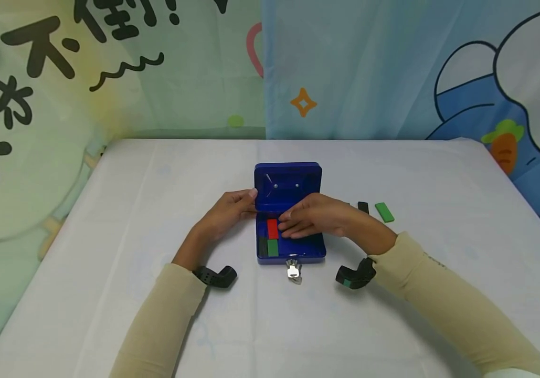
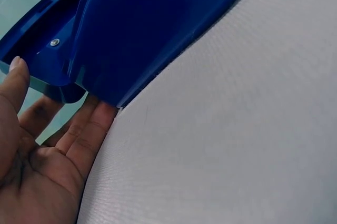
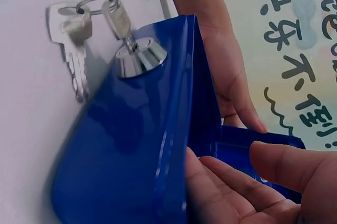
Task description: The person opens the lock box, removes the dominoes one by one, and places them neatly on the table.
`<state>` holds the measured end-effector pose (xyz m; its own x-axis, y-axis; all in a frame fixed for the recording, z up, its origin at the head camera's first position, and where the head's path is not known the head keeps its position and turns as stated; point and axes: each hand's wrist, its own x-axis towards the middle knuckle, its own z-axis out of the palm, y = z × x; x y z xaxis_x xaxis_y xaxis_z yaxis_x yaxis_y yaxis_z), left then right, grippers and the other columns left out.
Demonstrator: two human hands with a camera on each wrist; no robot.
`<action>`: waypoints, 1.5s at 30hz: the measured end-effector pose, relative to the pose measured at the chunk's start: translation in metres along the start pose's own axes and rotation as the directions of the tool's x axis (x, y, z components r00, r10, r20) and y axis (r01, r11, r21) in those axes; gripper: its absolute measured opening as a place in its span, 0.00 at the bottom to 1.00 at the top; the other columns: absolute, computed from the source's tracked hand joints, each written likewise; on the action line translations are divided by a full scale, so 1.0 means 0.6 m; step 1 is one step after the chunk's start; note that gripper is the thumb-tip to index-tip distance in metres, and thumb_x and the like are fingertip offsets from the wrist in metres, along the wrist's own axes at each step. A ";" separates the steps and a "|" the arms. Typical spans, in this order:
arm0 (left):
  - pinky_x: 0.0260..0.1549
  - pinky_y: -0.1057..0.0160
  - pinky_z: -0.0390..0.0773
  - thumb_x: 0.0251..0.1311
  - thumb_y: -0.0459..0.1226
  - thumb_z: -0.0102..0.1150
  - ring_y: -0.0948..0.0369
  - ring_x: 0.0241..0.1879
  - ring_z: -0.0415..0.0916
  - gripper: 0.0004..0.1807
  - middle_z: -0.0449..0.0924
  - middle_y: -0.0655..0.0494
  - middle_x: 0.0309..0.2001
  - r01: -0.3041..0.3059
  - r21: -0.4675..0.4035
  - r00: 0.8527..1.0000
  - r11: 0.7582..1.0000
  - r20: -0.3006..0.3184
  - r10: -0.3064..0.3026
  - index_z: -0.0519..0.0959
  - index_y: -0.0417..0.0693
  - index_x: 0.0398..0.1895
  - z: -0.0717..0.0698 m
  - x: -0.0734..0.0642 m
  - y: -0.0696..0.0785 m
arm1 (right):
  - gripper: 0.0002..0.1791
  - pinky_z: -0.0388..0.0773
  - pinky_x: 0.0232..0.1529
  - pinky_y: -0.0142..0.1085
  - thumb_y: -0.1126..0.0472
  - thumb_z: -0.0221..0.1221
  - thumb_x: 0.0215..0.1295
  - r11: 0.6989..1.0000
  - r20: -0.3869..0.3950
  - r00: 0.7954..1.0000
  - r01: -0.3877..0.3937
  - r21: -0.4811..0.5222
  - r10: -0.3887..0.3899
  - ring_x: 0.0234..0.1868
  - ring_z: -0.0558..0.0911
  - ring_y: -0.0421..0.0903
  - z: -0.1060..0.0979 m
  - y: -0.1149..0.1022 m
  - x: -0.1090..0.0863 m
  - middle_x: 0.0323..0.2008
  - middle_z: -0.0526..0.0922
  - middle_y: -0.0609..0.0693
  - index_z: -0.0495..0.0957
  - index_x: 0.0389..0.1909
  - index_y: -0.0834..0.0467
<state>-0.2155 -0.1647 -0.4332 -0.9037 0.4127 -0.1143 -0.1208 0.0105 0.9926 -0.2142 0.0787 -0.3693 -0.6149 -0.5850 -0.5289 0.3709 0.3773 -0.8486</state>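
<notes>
A dark blue metal cash box [image 1: 314,252] stands with its lid [image 1: 287,181] raised. Inside, along its left side, lie a red block [image 1: 272,229], a green block [image 1: 273,248] and a black block [image 1: 263,247]. My left hand [image 1: 235,208] holds the lid's left edge near the hinge, thumb on the inner side and fingers behind. My right hand [image 1: 309,216] reaches into the box beside the red block. In the right wrist view its thumb stands apart from fairly straight fingers; the fingertips are partly hidden by the front wall [image 3: 126,145].
A lock with a key [image 1: 293,270] sticks out of the box's front, a second key [image 3: 71,40] hanging from its ring. Right of the box, on the white-covered table [image 1: 156,320], lie another green block [image 1: 384,212] and a black block [image 1: 363,207], partly behind my right wrist.
</notes>
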 end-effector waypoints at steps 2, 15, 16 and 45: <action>0.55 0.59 0.76 0.75 0.47 0.44 0.53 0.55 0.77 0.26 0.79 0.44 0.54 0.001 0.005 1.000 1.000 -0.004 -0.001 0.72 0.36 0.64 0.000 0.000 0.000 | 0.19 0.79 0.52 0.43 0.65 0.51 0.74 1.000 0.014 1.000 -0.003 0.018 0.002 0.53 0.81 0.56 0.003 -0.001 0.003 0.56 0.77 0.65 0.72 0.59 0.74; 0.55 0.60 0.75 0.75 0.50 0.43 0.55 0.54 0.77 0.27 0.80 0.47 0.53 0.002 0.060 1.000 0.998 -0.005 -0.002 0.72 0.39 0.64 0.000 -0.001 0.001 | 0.19 0.78 0.53 0.45 0.65 0.52 0.73 1.000 0.020 1.000 0.015 0.000 -0.015 0.53 0.80 0.56 0.018 -0.003 0.013 0.54 0.79 0.64 0.72 0.59 0.72; 0.55 0.60 0.75 0.75 0.50 0.43 0.55 0.54 0.77 0.27 0.80 0.47 0.54 0.003 0.061 1.000 0.998 -0.006 -0.002 0.72 0.39 0.64 -0.001 -0.002 0.001 | 0.19 0.78 0.54 0.45 0.66 0.52 0.73 1.000 0.020 1.000 0.018 -0.005 -0.018 0.53 0.80 0.56 0.020 -0.004 0.013 0.55 0.78 0.64 0.72 0.59 0.72; 0.55 0.59 0.75 0.76 0.48 0.42 0.53 0.55 0.76 0.26 0.80 0.45 0.54 -0.001 0.017 1.000 1.000 0.009 0.001 0.72 0.38 0.64 0.000 -0.002 0.004 | 0.23 0.81 0.48 0.41 0.65 0.57 0.70 0.966 -0.047 0.994 0.089 -0.242 -0.103 0.53 0.78 0.52 0.056 0.005 0.019 0.57 0.76 0.58 0.71 0.64 0.63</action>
<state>-0.2146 -0.1654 -0.4307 -0.8999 0.4213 -0.1128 -0.1124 0.0258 0.9933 -0.1965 0.0493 -0.3784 -0.6821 -0.5860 -0.4374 0.1356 0.4864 -0.8631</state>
